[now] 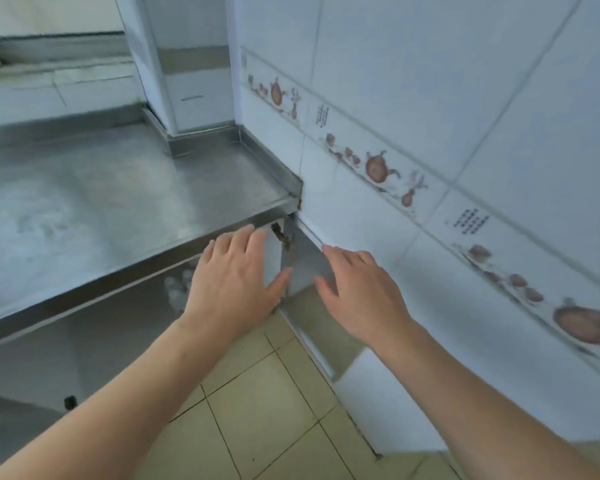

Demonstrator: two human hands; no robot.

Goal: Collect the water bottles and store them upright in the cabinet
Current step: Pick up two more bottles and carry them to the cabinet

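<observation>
Under the steel counter (118,188) the cabinet stands with its door (302,268) swung out toward the tiled wall. Inside the cabinet, just left of my left hand, the tops of some clear water bottles (177,289) show, blurred and partly hidden by the hand. My left hand (236,282) is spread in front of the cabinet opening, fingers up near the counter's front edge, holding nothing. My right hand (357,296) hovers open beside the door, fingers apart; I cannot tell whether it touches the door.
A white tiled wall (430,98) with a teapot-pattern border runs along the right. A rusty hinge (283,237) sits at the cabinet's top corner. Beige floor tiles (267,403) lie below. A closed steel cabinet front (66,358) is at the left.
</observation>
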